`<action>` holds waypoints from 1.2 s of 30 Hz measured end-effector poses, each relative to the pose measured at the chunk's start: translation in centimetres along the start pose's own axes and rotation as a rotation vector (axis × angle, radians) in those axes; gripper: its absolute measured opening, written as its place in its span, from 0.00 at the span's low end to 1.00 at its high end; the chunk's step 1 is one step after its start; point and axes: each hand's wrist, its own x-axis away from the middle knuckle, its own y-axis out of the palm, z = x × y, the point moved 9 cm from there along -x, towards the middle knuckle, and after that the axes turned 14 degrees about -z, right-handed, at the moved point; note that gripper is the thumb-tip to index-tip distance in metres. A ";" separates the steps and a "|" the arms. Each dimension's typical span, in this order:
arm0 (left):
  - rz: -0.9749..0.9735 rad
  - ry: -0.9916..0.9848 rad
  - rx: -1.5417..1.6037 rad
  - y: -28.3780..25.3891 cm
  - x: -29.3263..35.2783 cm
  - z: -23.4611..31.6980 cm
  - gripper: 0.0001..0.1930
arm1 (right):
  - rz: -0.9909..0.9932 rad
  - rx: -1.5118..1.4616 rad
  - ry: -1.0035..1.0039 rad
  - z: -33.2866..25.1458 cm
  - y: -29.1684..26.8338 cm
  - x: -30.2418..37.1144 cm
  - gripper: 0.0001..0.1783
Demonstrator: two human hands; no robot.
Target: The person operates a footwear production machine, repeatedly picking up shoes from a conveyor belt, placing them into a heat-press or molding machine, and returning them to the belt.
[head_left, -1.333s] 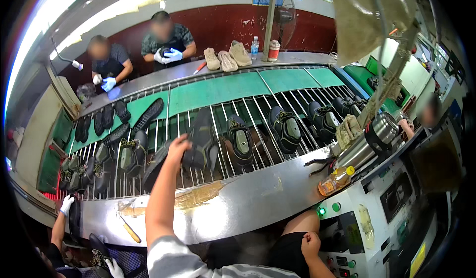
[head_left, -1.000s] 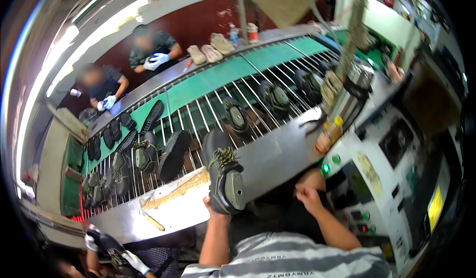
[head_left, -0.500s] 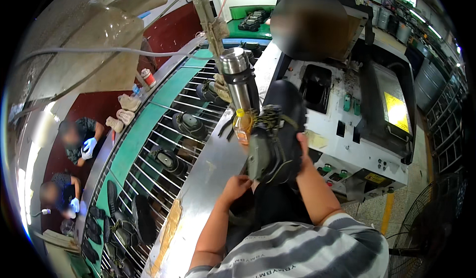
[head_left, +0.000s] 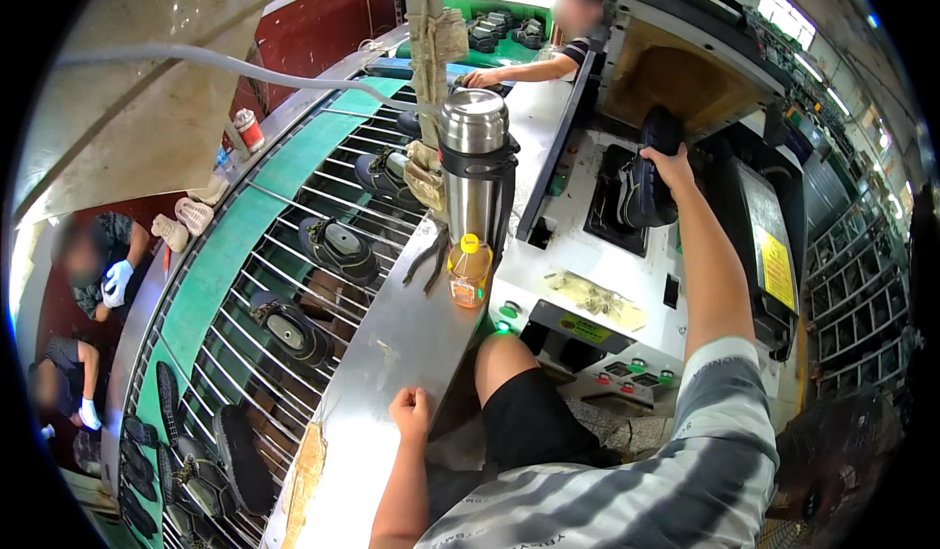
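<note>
My right hand [head_left: 670, 169] is wrapped round a black shoe [head_left: 646, 196], which it holds tilted, sole toward the palm side, over the dark recess [head_left: 603, 218] in the top of a white machine [head_left: 534, 280]. Whether the shoe touches the recess I cannot tell. Above it stands the machine's raised lid [head_left: 685, 69], brown inside. My left hand [head_left: 409, 412] is closed in a loose fist over the metal ledge [head_left: 377, 353], with nothing showing in it.
On the ledge stand a steel thermos [head_left: 475, 172], a bottle of orange drink [head_left: 470, 273] and pliers [head_left: 427, 260]. Left of it a roller conveyor [head_left: 294, 285] carries several shoes and soles. A co-worker's arm [head_left: 534, 69] reaches in at the far end; two gloved people sit at left.
My right hand has carried the shoe forward and right, from before my body to the machine's recess. My left hand has moved away from beside the shoe to the ledge.
</note>
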 end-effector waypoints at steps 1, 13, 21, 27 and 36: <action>0.009 -0.016 0.024 0.0 -0.1 -0.7 0.08 | -0.009 0.093 0.056 -0.9 0.5 -1.0 0.69; -0.013 -0.110 -0.135 0.4 0.2 -0.8 0.08 | -0.164 0.341 0.176 0.4 7.3 -1.5 0.61; 0.027 -0.108 -0.204 1.2 0.0 3.8 0.09 | 0.071 0.539 -0.335 2.7 8.3 6.8 0.42; -0.038 -0.235 0.442 5.9 -2.6 -0.2 0.19 | 0.002 0.189 -0.838 10.2 4.3 27.1 0.21; -0.394 -0.198 0.741 22.8 -7.4 5.7 0.33 | 0.231 -0.035 -0.496 27.3 -7.6 36.1 0.07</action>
